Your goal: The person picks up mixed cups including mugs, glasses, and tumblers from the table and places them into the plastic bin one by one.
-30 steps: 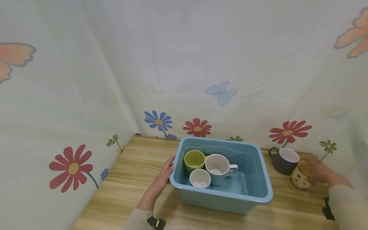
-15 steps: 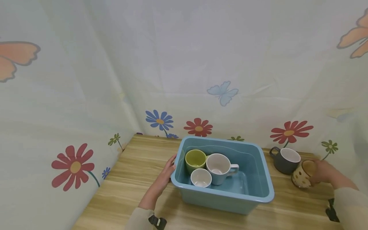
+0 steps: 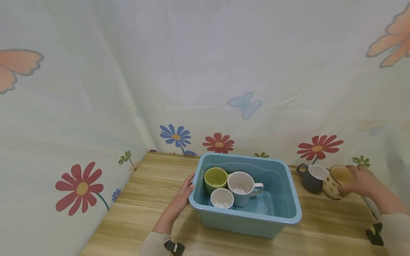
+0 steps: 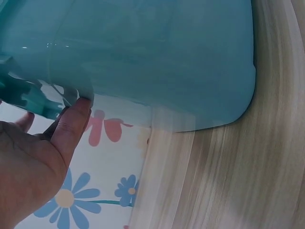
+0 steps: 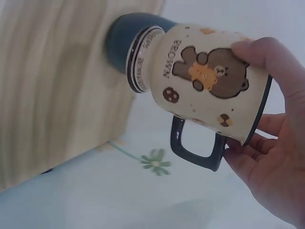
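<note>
My right hand (image 3: 357, 179) grips a cream mug (image 3: 331, 185) near its rim, at the right of the table. In the right wrist view, this mug (image 5: 207, 81) shows a brown bear print and a dark handle (image 5: 198, 152); thumb and fingers hold its rim end. Right beside it stands a dark grey mug (image 3: 312, 179), white inside. My left hand (image 3: 183, 193) touches the outer left side of a blue plastic tub (image 3: 243, 223), fingers against the wall under the rim. Inside the tub stand a green mug (image 3: 213, 183), a white mug (image 3: 238, 193) and a small white cup (image 3: 221, 199).
The tub stands on a wood-grain table (image 3: 160, 174), with the right part of its floor (image 3: 272, 202) uncovered. A pale curtain (image 3: 192, 71) printed with flowers and butterflies hangs behind the table and along both sides.
My right hand has raised the cream mug and moved it slightly towards the back, so it now overlaps the dark grey mug's edge in the head view. My left hand keeps its place at the tub.
</note>
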`<control>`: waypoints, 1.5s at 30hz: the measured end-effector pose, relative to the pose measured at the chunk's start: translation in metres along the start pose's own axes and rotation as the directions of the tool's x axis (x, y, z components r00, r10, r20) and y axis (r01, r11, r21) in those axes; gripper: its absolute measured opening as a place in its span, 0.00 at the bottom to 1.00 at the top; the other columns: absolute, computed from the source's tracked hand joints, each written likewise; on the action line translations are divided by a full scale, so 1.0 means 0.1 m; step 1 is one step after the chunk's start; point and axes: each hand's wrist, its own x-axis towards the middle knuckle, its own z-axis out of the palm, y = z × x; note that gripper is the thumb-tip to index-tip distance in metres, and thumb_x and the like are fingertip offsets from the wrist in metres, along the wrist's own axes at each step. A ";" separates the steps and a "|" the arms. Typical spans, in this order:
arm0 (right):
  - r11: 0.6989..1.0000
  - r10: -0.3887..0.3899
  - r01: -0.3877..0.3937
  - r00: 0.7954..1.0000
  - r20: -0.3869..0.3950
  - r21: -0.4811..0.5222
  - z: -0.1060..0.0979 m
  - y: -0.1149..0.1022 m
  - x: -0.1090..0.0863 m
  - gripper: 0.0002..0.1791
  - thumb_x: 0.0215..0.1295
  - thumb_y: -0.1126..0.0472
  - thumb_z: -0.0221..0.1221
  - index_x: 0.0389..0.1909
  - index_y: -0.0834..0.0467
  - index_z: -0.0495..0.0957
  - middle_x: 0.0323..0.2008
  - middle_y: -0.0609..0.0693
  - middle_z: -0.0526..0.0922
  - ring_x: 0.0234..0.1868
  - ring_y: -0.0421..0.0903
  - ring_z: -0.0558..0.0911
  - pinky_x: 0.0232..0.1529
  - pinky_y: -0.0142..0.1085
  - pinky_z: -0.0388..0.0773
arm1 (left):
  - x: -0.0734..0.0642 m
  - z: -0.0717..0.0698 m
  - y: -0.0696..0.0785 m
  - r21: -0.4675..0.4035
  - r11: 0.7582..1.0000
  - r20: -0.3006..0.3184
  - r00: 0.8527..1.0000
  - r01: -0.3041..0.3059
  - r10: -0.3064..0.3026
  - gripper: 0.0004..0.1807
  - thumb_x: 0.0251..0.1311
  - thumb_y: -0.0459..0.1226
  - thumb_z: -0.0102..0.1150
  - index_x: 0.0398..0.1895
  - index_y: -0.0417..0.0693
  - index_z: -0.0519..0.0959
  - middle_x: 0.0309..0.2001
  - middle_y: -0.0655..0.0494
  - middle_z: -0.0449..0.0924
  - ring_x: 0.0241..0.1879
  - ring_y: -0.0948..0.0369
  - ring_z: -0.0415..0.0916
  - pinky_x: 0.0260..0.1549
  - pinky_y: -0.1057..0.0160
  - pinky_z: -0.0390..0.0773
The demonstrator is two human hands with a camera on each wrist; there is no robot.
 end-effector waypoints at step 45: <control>0.896 -0.415 0.390 0.905 0.089 0.212 -0.13 -2.20 -0.07 0.52 0.39 0.56 0.77 0.70 0.64 0.69 0.60 0.67 0.75 0.52 0.59 0.78 0.44 0.52 0.85 | -0.01 0.00 -0.01 -0.008 1.000 -0.007 1.000 -0.010 0.009 0.31 0.79 0.44 0.35 0.82 0.48 0.50 0.78 0.30 0.54 0.69 0.37 0.68 0.60 0.46 0.77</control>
